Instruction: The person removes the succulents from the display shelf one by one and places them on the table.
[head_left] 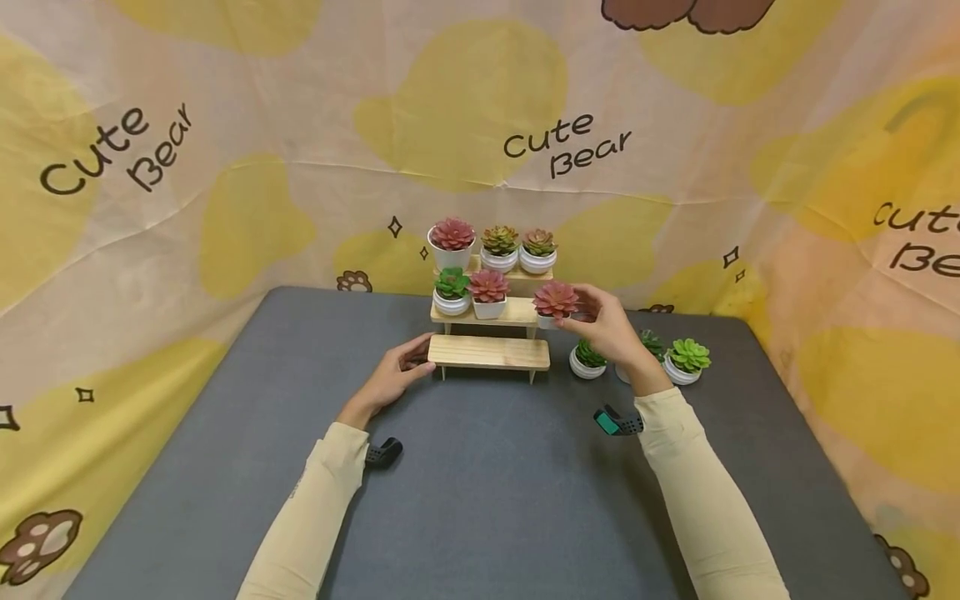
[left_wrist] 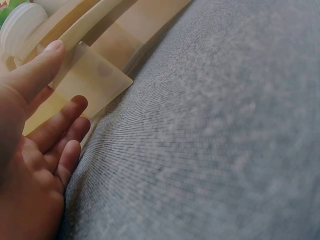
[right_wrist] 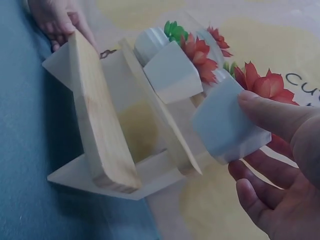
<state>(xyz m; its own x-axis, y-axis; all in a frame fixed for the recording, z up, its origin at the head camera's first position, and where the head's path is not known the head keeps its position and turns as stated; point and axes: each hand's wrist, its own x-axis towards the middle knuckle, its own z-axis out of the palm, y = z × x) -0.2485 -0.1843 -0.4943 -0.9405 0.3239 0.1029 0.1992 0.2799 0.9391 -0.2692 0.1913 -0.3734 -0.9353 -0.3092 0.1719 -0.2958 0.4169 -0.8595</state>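
Observation:
My right hand (head_left: 611,332) holds a red potted succulent (head_left: 555,298) at the right end of the middle tier. In the right wrist view, the thumb and fingers pinch its white angular pot (right_wrist: 225,122), which is tilted beside the board. At the left end of the lowest tier, my left hand (head_left: 392,371) steadies the wooden tiered stand (head_left: 487,352). Its thumb lies at the board's edge in the left wrist view, fingers curled by the translucent side support (left_wrist: 97,75). A green succulent (head_left: 452,287) and a pink succulent (head_left: 488,289) stand on the middle tier.
On the top tier are a pink succulent (head_left: 452,237) and two yellowish-green ones, the left (head_left: 499,246) and right (head_left: 538,248). Several green succulents, including a bright one (head_left: 687,357), stand on the grey table (head_left: 465,500) near my right wrist. A patterned cloth (head_left: 465,100) hangs behind.

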